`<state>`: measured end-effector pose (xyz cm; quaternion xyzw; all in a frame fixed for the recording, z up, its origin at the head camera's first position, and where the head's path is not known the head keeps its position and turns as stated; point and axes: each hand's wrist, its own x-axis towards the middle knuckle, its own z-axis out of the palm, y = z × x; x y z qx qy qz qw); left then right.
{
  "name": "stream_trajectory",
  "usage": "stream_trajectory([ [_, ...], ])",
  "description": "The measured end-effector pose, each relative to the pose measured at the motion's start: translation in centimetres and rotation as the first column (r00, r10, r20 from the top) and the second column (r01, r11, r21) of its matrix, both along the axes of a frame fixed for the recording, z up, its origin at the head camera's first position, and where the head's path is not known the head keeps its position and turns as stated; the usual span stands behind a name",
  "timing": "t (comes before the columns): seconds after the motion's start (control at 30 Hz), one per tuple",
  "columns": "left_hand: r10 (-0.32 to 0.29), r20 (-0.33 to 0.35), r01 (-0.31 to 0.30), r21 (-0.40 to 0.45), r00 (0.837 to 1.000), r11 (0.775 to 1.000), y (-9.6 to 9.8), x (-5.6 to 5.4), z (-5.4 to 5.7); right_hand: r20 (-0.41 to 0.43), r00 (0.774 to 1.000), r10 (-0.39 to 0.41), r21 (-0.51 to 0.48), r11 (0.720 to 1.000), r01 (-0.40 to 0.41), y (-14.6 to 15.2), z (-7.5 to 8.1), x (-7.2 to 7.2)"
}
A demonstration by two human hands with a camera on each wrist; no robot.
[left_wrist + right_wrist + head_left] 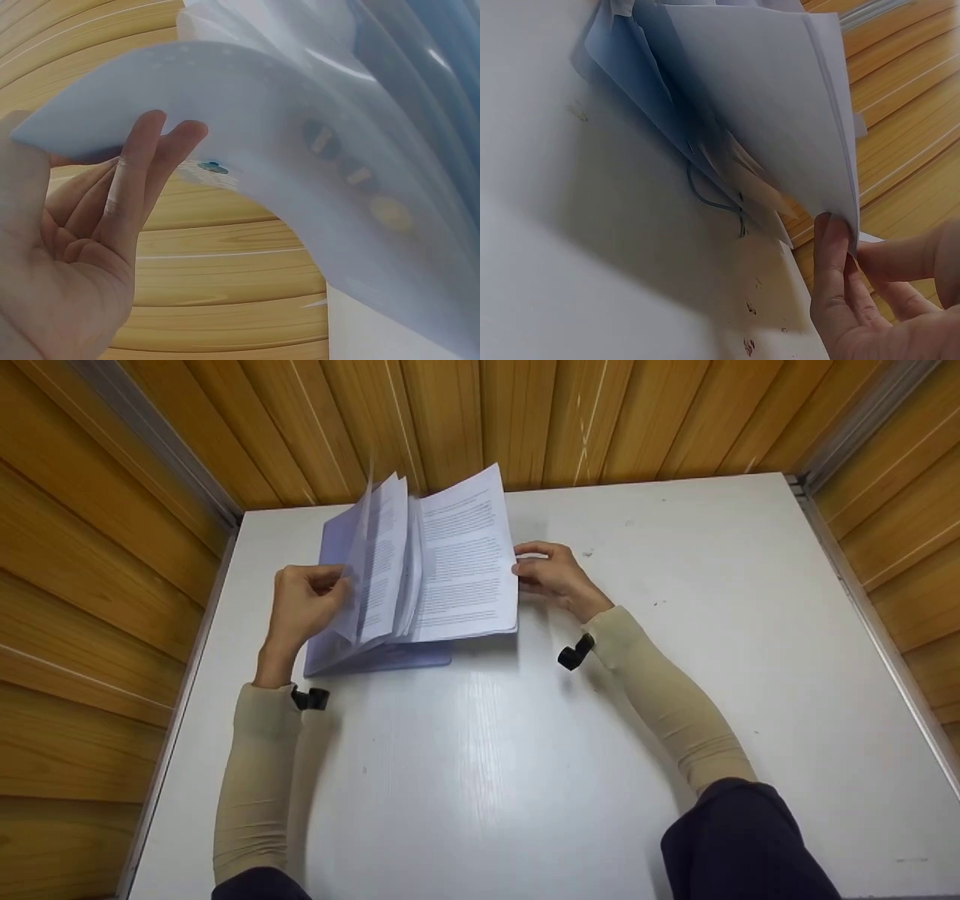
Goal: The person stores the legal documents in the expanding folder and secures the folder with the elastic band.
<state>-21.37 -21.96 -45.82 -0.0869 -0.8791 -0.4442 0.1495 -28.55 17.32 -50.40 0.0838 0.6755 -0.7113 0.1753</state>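
Observation:
A bluish-purple plastic folder (409, 657) lies open at the far left of the white table, with printed sheets (461, 559) raised inside it. Between thumb and fingers, my left hand (304, 596) pinches the edge of a translucent plastic leaf (361, 551). That leaf (247, 112) bends in a curve in the left wrist view. My right hand (555, 574) pinches the right edge of a lifted stack of pages. In the right wrist view the stack (772, 97) stands up from the folder's blue cover (634, 82), and a thin dark cord (705, 199) hangs below.
The white table (465, 780) meets wood-slat walls (525, 420) at the back and sides, with metal frame strips (832, 517) at the corners. Black wrist mounts (576, 652) stick out from both sleeves. Small marks dot the tabletop.

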Motion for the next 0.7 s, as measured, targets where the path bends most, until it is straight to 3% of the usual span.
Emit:
stream_trajectory([
  [0.43,-0.002,0.017,0.002,0.010,1.000,1.000,-0.1,0.1,0.4,-0.039,0.999,0.016,0.028,0.999,-0.015,-0.2,0.0,0.2],
  [0.7,-0.035,0.023,0.035,0.004,0.999,0.999,-0.2,0.1,0.3,-0.036,0.999,0.018,0.009,1.000,-0.018,-1.1,0.0,-0.2],
])
